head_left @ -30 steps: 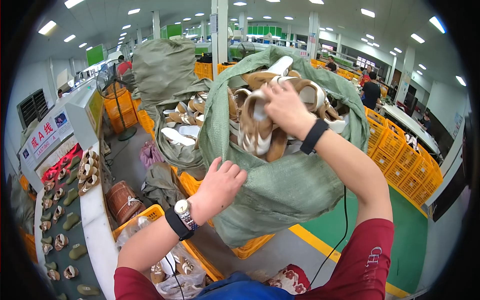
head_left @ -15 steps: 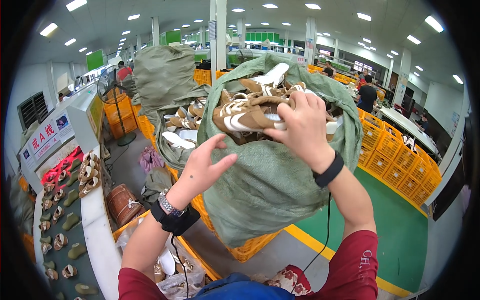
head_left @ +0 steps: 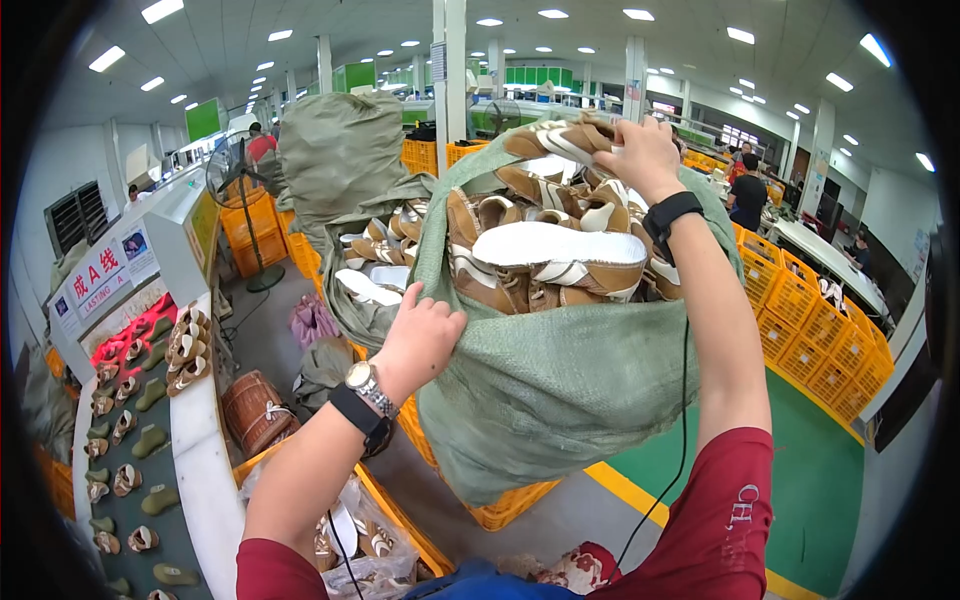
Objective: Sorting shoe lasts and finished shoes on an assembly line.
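A large green woven sack full of brown-and-white shoes stands in front of me with its mouth open. My left hand is closed on the near left edge of the sack's mouth. At the far rim, my right hand grips a brown sneaker with white stripes, raised over the pile. On the near side of the pile, another shoe lies with its white sole turned up. Below the sack, part of an orange crate shows.
Left of the sack, a second grey-green sack and more shoes stand close by. A conveyor carries shoes and green lasts along my left. An orange crate with bagged shoes is below; stacked orange crates line the right. People work farther off.
My right hand has moved away toward the far rim with a shoe in it. My left hand, open before, has closed on the sack's edge. An upturned white sole now shows on the pile.
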The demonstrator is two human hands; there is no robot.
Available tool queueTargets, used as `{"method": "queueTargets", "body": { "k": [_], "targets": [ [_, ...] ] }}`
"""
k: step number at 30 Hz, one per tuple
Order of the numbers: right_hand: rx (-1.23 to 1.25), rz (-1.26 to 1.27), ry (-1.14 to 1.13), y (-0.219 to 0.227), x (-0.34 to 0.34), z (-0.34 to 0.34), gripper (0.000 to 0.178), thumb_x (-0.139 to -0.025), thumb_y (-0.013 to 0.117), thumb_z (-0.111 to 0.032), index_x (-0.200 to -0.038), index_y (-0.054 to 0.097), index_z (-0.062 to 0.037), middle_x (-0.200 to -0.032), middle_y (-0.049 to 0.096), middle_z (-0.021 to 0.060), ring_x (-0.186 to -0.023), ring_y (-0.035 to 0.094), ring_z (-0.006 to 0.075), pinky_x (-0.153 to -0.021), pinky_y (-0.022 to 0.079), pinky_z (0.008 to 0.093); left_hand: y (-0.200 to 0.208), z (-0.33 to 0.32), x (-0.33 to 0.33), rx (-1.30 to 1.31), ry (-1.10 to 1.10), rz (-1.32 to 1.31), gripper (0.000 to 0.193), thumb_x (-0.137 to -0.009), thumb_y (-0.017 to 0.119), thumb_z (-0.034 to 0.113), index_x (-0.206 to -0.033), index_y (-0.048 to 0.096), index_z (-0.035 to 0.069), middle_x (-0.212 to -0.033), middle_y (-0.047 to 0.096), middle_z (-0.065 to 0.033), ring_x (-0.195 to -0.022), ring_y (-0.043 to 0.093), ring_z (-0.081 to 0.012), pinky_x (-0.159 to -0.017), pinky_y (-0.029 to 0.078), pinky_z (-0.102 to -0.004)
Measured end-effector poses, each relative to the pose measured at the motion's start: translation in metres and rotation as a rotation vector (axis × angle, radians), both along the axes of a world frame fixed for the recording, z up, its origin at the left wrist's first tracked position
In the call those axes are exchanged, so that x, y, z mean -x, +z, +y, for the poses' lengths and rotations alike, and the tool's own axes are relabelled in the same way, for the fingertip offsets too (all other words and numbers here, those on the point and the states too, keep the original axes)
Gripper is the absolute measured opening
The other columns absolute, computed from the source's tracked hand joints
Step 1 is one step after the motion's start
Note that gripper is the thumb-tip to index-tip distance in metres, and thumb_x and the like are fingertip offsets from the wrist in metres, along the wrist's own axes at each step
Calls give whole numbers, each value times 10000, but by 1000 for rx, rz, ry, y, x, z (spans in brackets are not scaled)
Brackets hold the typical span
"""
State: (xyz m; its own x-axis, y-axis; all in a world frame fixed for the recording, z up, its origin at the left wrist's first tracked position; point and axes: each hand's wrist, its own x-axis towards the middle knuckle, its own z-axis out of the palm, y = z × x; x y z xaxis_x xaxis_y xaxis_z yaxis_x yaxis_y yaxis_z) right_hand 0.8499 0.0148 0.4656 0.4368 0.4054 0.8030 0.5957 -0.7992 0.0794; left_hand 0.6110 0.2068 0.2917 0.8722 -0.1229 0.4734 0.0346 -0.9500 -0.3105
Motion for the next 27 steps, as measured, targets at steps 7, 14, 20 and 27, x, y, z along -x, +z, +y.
{"method": "queueTargets", "body": {
  "k": [7, 14, 20, 27],
  "targets": [
    [460, 116, -98, -11, -2, 10, 420, -698, 665, -309, -1074, 617, -129, -1083, 549, 155, -1064, 508, 334, -827, 456, 429, 2, -18, -1, -33, -36, -107, 107, -630, 604, 44, -715, 570, 100, -736, 485, -50, -831, 527, -245, -1007, 289, -486],
    [1154, 297, 465, -17, 110, 68, 547, -676, 712, -373, -1171, 581, -179, -1065, 607, 112, -929, 599, 305, -810, 479, 390, 2, -14, 5, 26, -61, -84, 66, -656, 595, 61, -705, 570, 96, -735, 488, -49, -831, 529, -237, -1004, 293, -493],
    [949, -93, 149, -58, 10, 72, 229, -745, 592, -187, -966, 649, -198, -992, 578, 74, -930, 588, 262, -681, 509, 364, -3, -18, 8, 51, -104, -125, 44, -673, 576, 61, -699, 564, 96, -735, 490, -48, -832, 529, -233, -993, 309, -491],
    [714, -136, 220, -71, -36, 82, 200, -767, 561, -131, -950, 644, -144, -965, 582, 52, -883, 583, 264, -743, 499, 360, -13, -14, 12, 99, -127, -155, 53, -674, 564, 51, -701, 550, 94, -731, 484, -49, -828, 527, -234, -985, 316, -494]
  ]
}}
